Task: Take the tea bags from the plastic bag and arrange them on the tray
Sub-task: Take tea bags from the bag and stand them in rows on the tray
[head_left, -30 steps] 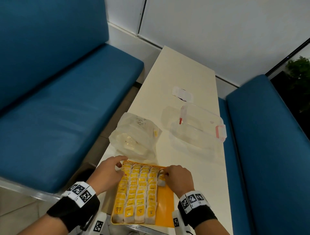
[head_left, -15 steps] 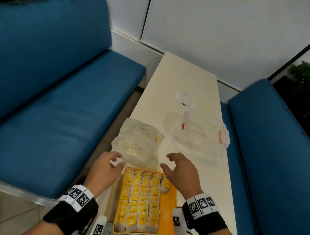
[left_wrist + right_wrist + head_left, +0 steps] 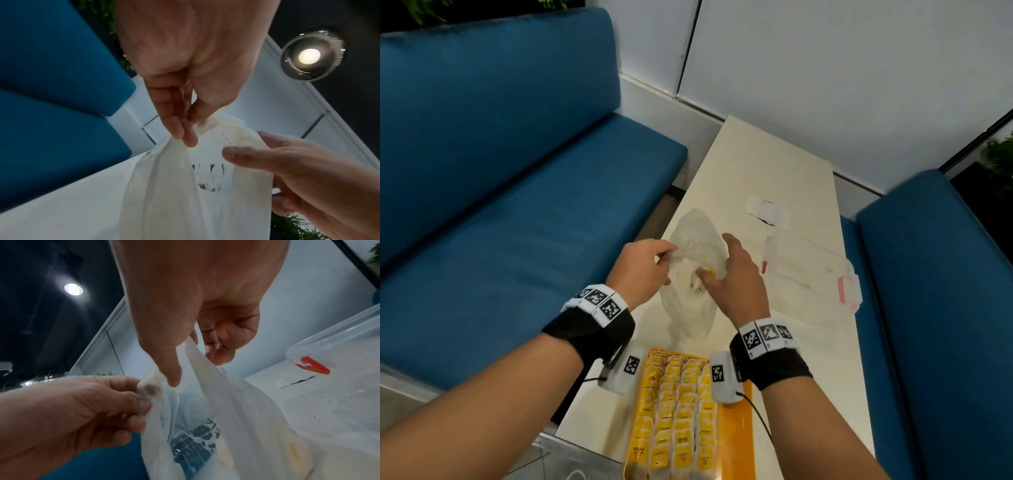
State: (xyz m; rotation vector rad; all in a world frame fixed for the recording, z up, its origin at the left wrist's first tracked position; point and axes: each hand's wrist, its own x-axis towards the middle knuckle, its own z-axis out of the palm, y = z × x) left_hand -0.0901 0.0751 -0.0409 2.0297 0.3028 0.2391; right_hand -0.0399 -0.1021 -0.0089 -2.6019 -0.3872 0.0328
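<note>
The translucent plastic bag [image 3: 690,308] stands on the table just beyond the orange tray [image 3: 736,431]. My left hand [image 3: 666,260] pinches the bag's rim on the left; the left wrist view shows its fingers [image 3: 180,129] closed on the film. My right hand [image 3: 714,258] holds the opposite side of the rim, with the thumb [image 3: 171,369] in front of the film and curled fingers behind it. The mouth is spread between both hands. A yellow tea bag [image 3: 710,272] shows inside. Several rows of yellow tea bags [image 3: 674,411] fill the tray's left part.
A clear plastic box [image 3: 811,274] with red latches lies to the right of the bag. A white packet [image 3: 767,212] lies farther back on the cream table [image 3: 774,164]. Blue benches [image 3: 517,240] flank the table on both sides.
Both hands left the tray's far edge, moved forward to the bag and took hold of its rim. The bag now stands pulled up and open between them.
</note>
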